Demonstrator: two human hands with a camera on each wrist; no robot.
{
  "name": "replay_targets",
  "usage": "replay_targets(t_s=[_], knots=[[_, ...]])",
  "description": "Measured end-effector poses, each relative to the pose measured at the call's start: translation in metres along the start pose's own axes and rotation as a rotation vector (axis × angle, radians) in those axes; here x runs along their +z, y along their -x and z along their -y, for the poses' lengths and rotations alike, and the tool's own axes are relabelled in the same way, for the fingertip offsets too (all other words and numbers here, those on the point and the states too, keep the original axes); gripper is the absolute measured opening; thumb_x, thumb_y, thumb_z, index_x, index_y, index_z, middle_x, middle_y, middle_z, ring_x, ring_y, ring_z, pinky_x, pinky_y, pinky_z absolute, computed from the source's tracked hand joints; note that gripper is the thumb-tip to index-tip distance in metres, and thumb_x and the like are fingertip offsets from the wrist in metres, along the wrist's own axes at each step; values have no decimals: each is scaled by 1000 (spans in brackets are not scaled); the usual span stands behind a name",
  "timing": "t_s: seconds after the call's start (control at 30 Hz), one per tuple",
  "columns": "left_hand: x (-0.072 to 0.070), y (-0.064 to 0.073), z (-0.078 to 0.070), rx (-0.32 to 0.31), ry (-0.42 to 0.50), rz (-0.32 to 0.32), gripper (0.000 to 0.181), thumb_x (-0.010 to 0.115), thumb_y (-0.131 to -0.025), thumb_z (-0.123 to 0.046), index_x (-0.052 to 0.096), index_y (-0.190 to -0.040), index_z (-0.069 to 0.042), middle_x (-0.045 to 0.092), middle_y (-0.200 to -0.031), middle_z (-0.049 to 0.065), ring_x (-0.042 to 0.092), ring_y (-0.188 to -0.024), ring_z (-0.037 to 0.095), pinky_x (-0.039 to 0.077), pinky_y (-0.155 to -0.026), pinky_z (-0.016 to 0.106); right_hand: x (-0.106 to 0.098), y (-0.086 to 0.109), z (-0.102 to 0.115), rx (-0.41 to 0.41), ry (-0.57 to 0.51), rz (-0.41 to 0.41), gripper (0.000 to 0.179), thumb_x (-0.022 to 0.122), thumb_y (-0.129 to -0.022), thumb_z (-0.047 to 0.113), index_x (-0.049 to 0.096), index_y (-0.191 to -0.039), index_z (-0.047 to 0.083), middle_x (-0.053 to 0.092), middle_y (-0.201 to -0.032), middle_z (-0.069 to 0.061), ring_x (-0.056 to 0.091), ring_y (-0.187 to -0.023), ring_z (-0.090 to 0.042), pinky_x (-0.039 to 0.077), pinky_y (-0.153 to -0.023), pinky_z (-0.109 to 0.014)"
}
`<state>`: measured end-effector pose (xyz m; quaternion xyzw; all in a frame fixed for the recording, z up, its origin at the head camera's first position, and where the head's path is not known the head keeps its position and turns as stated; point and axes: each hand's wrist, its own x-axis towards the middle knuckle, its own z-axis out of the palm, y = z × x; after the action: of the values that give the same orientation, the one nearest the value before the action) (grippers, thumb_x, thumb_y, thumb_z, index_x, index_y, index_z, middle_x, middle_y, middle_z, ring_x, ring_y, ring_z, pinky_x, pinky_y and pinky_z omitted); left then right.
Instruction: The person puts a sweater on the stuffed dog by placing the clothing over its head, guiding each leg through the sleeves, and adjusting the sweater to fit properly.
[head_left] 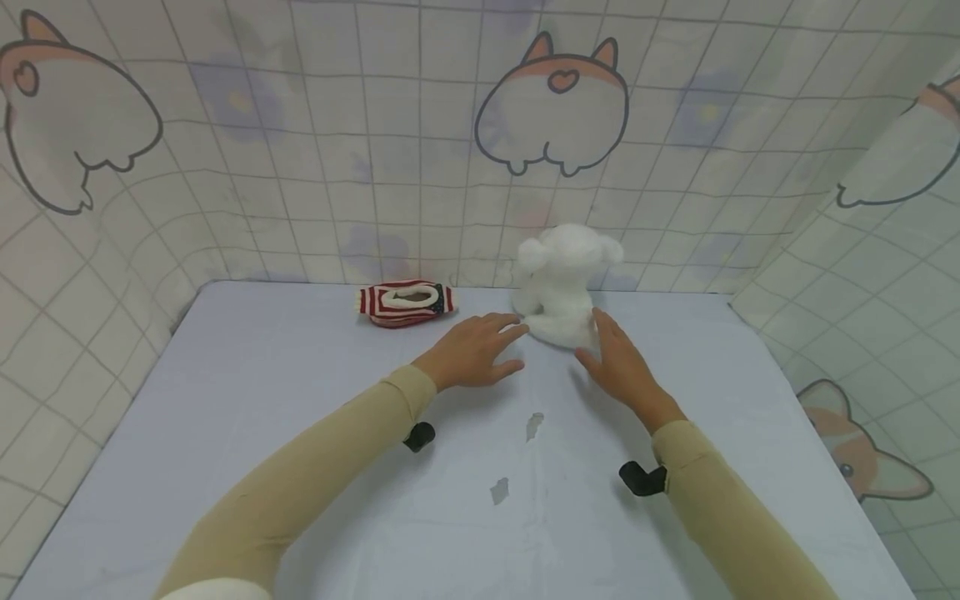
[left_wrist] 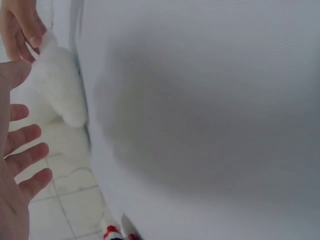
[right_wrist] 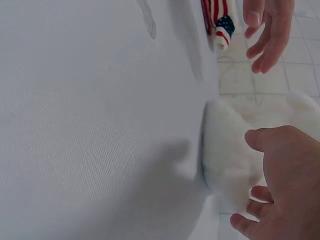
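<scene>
A fluffy white plush toy (head_left: 566, 275) with round ears sits upright at the back of the table. My left hand (head_left: 480, 350) reaches in from the left with spread fingers, its fingertips right at the toy's lower side. From the other side comes my right hand (head_left: 621, 367), fingers extended and thumb apart, index fingertip overlapping the toy's edge. In the right wrist view the right thumb and fingers stand around the white plush (right_wrist: 230, 150). Left of the toy lies a small knitted doll sweater (head_left: 408, 302), red-and-white striped with a dark blue starred part.
The table (head_left: 300, 350) has a pale cloth with two small grey patches (head_left: 534, 427) in front of the hands. A tiled-pattern curtain (head_left: 420, 167) with cartoon corgi prints stands along the table's back and sides.
</scene>
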<state>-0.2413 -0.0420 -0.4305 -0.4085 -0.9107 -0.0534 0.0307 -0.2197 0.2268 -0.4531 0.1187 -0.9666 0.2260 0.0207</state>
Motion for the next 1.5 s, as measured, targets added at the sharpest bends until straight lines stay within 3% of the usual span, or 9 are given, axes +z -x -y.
replay_targets(t_s=[0.43,0.73,0.93,1.2,1.5], knots=[[5,-9,-1,-67,77,9,60,49,-97,-50,41,-146,-18,44,-149,5,45,-136,22,42,-108,41,12,-10,-2,89,-97,-62,84,62,-94,34,13,-152,-1,24,-155,-26,28,-142,-43,28,-114,-56],[12,-17,1,-162,140,8,62,50,-95,-53,42,-146,-17,46,-147,7,48,-132,24,44,-106,42,19,-19,-1,119,-139,-81,91,67,-90,36,10,-154,3,25,-155,-25,27,-143,-40,27,-114,-57],[15,-19,2,-211,187,5,62,52,-95,-53,42,-146,-19,45,-147,6,48,-132,23,46,-103,42,25,-26,-4,148,-151,-114,96,70,-86,44,13,-153,6,31,-152,-23,35,-138,-40,34,-108,-59],[12,-18,1,-233,238,-1,63,53,-94,-52,41,-146,-18,44,-148,8,46,-134,24,45,-104,44,28,-38,-3,189,-205,-133,102,71,-83,50,13,-153,4,34,-149,-25,38,-135,-41,35,-107,-59],[14,-19,2,-240,247,37,64,53,-94,-54,39,-147,-20,42,-150,7,44,-137,24,44,-106,45,35,-47,0,293,-151,-151,102,68,-80,62,18,-151,9,45,-141,-22,49,-124,-40,43,-96,-60]])
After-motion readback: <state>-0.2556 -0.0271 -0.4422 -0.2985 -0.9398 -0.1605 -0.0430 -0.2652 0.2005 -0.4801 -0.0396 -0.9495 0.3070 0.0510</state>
